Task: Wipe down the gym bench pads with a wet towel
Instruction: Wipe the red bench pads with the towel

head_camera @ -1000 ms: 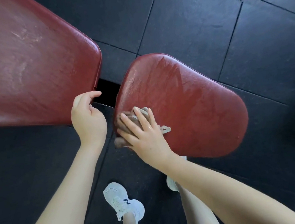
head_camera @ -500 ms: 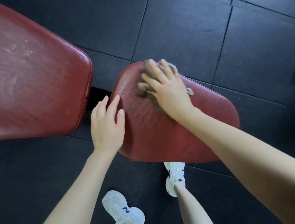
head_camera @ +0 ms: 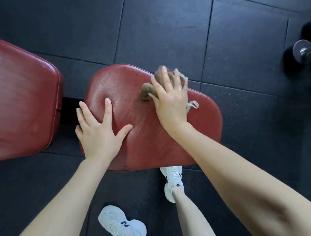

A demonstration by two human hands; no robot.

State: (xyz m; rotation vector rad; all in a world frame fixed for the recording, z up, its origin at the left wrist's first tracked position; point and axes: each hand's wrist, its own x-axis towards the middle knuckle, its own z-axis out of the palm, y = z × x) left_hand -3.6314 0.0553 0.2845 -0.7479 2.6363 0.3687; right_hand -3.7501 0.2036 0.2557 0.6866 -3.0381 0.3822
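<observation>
Head view.
- Rounded red vinyl seat pad (head_camera: pixel 149 142): the landmark surface. Its top showed a sheen.
- Crumpled brown cloth towel (head_camera: pixel 146 95): lay at the seat pad's far right edge, under the right hand (head_camera: pixel 170 98), which pressed it with fingers spread wide.
- Left hand (head_camera: pixel 99 133): lay flat on the seat pad's left part, fingers splayed, holding nothing.
- Large red vinyl back pad (head_camera: pixel 11 100): stood left of the seat pad, across a dark gap.
- White trainers (head_camera: pixel 123 229): stood on the black rubber-tile floor (head_camera: pixel 159 29), on the seat pad's near side.
- Chrome dumbbells (head_camera: pixel 302 51): lay well right of the seat pad.
</observation>
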